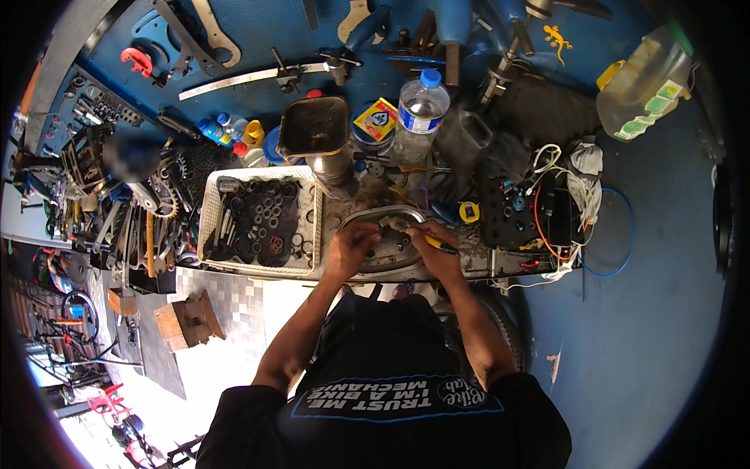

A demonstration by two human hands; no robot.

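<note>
left hand (349, 248) curled at rim of oval metal tray (410, 215), what it grips cannot tell; right hand (437, 252) closed on yellow-handled tool (434, 243), just beside left hand over tray; white basket (209, 211) of black rings left of tray; funnel-shaped metal container (315, 127) behind; clear water bottle (419, 109) beyond; blue pegboard wall (266, 31) with hung tools farthest
</note>
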